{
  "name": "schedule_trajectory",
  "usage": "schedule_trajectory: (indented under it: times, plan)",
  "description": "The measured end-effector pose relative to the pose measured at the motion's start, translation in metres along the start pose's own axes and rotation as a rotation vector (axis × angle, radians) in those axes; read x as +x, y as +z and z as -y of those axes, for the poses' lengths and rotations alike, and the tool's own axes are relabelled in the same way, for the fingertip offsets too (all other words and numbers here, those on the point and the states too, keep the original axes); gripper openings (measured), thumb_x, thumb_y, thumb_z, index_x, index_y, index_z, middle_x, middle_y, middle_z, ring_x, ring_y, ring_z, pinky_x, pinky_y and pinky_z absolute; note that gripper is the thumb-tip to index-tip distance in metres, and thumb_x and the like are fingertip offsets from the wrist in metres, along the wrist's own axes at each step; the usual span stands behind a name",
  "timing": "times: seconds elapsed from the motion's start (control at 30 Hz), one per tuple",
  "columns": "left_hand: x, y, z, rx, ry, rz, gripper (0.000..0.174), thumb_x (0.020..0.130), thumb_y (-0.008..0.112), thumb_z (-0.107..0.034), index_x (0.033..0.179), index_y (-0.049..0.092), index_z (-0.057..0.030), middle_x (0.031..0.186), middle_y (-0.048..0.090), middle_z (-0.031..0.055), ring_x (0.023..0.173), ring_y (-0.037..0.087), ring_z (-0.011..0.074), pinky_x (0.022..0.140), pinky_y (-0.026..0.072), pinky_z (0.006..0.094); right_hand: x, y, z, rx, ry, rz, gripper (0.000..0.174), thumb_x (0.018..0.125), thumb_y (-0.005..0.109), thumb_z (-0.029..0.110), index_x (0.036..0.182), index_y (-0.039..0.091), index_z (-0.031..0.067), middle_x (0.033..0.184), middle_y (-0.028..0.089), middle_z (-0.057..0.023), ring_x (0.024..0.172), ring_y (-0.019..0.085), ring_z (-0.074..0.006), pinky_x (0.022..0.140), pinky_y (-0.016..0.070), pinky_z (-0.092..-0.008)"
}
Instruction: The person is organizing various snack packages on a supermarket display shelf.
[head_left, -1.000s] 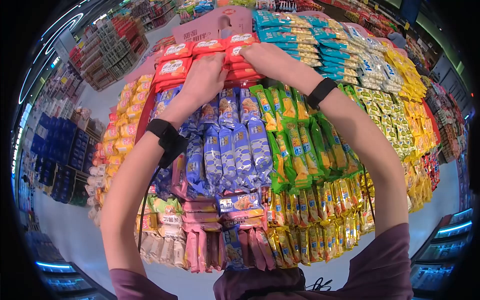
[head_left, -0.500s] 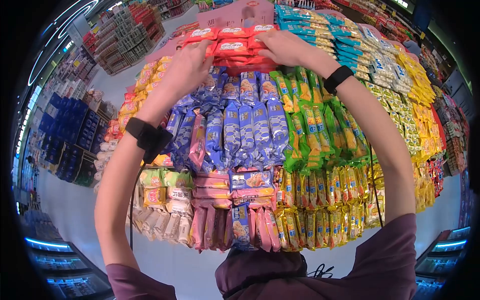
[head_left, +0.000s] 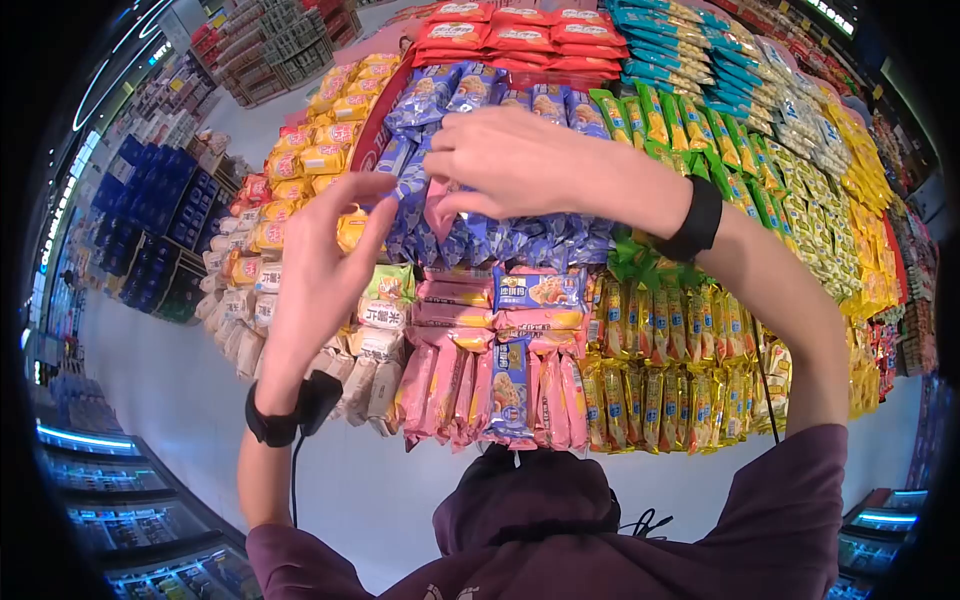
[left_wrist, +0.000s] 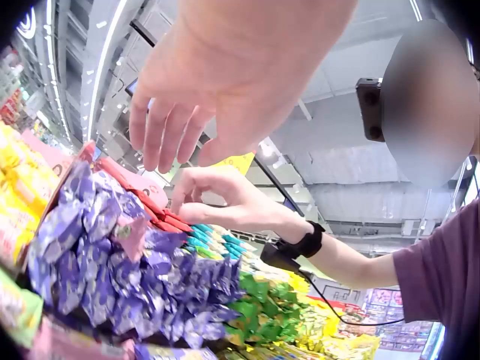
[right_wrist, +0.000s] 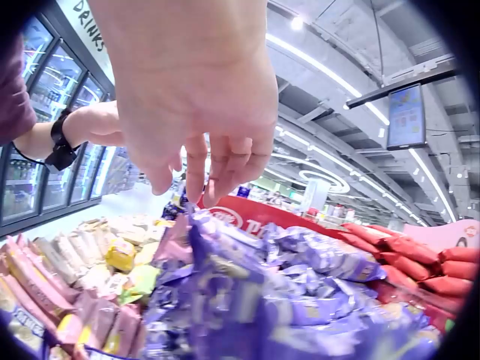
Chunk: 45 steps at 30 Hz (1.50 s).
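Blue-purple snack packs (head_left: 410, 215) lie heaped under both hands, with a pink pack (head_left: 434, 208) among them. My left hand (head_left: 325, 265) hovers at the left side of the heap, thumb and fingers apart and holding nothing. From the right, my right hand (head_left: 520, 165) reaches over the packs, its fingers loosely bent. In the right wrist view, the fingertips of the right hand (right_wrist: 199, 120) hang just above a purple pack (right_wrist: 225, 285); contact is not clear. The left wrist view shows the left hand (left_wrist: 225, 90) above the purple packs (left_wrist: 97, 262), fingers relaxed.
Red packs (head_left: 520, 38) are stacked behind the heap, teal packs (head_left: 655, 45) to their right. Green packs (head_left: 690, 125) and yellow packs (head_left: 665, 320) lie on the right. Pink packs (head_left: 450, 390) and pale packs (head_left: 375, 375) fill the front; yellow-orange packs (head_left: 325, 155) stand left.
Both hands have left the red packs and come back toward the body, over the blue-purple packs. The head view has shifted, with the red packs now farther right and higher.
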<state>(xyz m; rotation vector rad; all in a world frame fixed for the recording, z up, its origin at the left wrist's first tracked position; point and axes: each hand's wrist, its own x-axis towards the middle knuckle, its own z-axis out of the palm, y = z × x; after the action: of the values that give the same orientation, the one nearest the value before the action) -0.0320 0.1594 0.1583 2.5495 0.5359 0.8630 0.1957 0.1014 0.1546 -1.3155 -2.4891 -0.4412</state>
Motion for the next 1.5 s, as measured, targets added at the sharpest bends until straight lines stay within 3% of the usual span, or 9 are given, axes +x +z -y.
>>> schedule_trajectory:
  times: [0.13, 0.23, 0.4, 0.53, 0.83, 0.93, 1.13, 1.23, 1.5]
  plan:
    - [-0.07, 0.01, -0.017, -0.188, -0.157, 0.042, 0.022, 0.09, 0.064, -0.008, 0.11, 0.065, 0.0017, 0.099, 0.071, 0.012, 0.09, 0.067, 0.0193, 0.082, 0.0502, 0.0316, 0.007, 0.02, 0.051, -0.185, 0.208, 0.078, 0.031, 0.082, 0.07, 0.027, 0.075, 0.068, -0.0028, 0.071, 0.065, -0.0177, 0.066, 0.067, -0.0336, 0.057, 0.0537, -0.0432]
    - [-0.115, 0.016, -0.03, -0.277, -0.231, 0.073, 0.025, 0.088, 0.065, -0.008, 0.112, 0.065, 0.0011, 0.096, 0.07, 0.0141, 0.089, 0.068, 0.0226, 0.08, 0.0507, 0.0326, 0.009, 0.04, 0.049, -0.134, 0.283, -0.002, 0.035, 0.081, 0.069, 0.027, 0.067, 0.067, -0.005, 0.068, 0.064, -0.0242, 0.06, 0.067, -0.0352, 0.051, 0.053, -0.0438]
    - [-0.17, 0.03, -0.025, -0.388, -0.371, 0.021, 0.026, 0.089, 0.065, -0.008, 0.113, 0.065, 0.0011, 0.096, 0.071, 0.0116, 0.082, 0.067, 0.0172, 0.074, 0.0512, 0.0303, 0.013, 0.049, 0.051, -0.159, 0.386, -0.065, 0.032, 0.081, 0.066, 0.024, 0.067, 0.066, -0.0051, 0.073, 0.065, -0.0251, 0.063, 0.067, -0.0376, 0.056, 0.0551, -0.0447]
    - [-0.203, 0.036, -0.03, -0.494, -0.563, 0.107, 0.023, 0.094, 0.062, -0.007, 0.114, 0.062, 0.003, 0.104, 0.071, 0.0098, 0.088, 0.066, 0.0129, 0.079, 0.0517, 0.028, 0.014, 0.041, 0.067, -0.121, 0.453, -0.03, 0.031, 0.082, 0.064, 0.023, 0.07, 0.066, -0.0057, 0.074, 0.065, -0.0258, 0.064, 0.067, -0.0392, 0.057, 0.0551, -0.0463]
    - [-0.244, 0.042, -0.014, -0.616, -0.565, 0.037, 0.022, 0.095, 0.061, -0.006, 0.115, 0.061, 0.0035, 0.106, 0.069, 0.0105, 0.091, 0.065, 0.0127, 0.076, 0.059, 0.0294, 0.018, 0.065, 0.071, -0.041, 0.683, -0.209, 0.027, 0.083, 0.06, 0.017, 0.073, 0.063, -0.0073, 0.064, 0.062, -0.0252, 0.062, 0.064, -0.0438, 0.058, 0.0524, -0.052]
    - [-0.248, 0.041, -0.01, -0.635, -0.536, 0.048, 0.023, 0.095, 0.06, -0.007, 0.116, 0.06, 0.0035, 0.108, 0.068, 0.011, 0.093, 0.064, 0.0133, 0.076, 0.0616, 0.0315, 0.02, 0.041, 0.096, 0.08, 0.805, -0.087, 0.025, 0.079, 0.061, 0.016, 0.074, 0.065, -0.0083, 0.074, 0.065, -0.0281, 0.072, 0.068, -0.0432, 0.064, 0.0556, -0.0521]
    - [-0.25, 0.038, -0.004, -0.691, -0.529, 0.078, 0.023, 0.095, 0.06, -0.006, 0.116, 0.06, 0.0032, 0.108, 0.069, 0.0105, 0.095, 0.064, 0.0128, 0.078, 0.0591, 0.0302, 0.016, 0.066, 0.089, -0.106, 0.809, -0.249, 0.029, 0.084, 0.06, 0.019, 0.067, 0.064, -0.0045, 0.061, 0.06, -0.0263, 0.061, 0.063, -0.0453, 0.059, 0.0525, -0.0523]
    - [-0.249, 0.032, -0.005, -0.657, -0.485, 0.081, 0.022, 0.095, 0.06, -0.006, 0.116, 0.061, 0.0024, 0.108, 0.07, 0.0097, 0.094, 0.064, 0.0123, 0.081, 0.0543, 0.0289, 0.018, 0.068, 0.09, -0.071, 0.894, -0.215, 0.027, 0.082, 0.06, 0.017, 0.073, 0.064, -0.0085, 0.073, 0.065, -0.0277, 0.069, 0.067, -0.0425, 0.06, 0.0552, -0.05]
    - [-0.247, 0.026, 0.0, -0.731, -0.52, 0.071, 0.025, 0.095, 0.06, -0.006, 0.119, 0.06, 0.0015, 0.105, 0.07, 0.0086, 0.091, 0.065, 0.0127, 0.082, 0.0521, 0.0288, 0.009, 0.046, 0.128, -0.011, 0.819, -0.394, 0.023, 0.087, 0.058, 0.018, 0.081, 0.062, -0.004, 0.059, 0.06, -0.0236, 0.059, 0.064, -0.0407, 0.054, 0.0521, -0.0504]
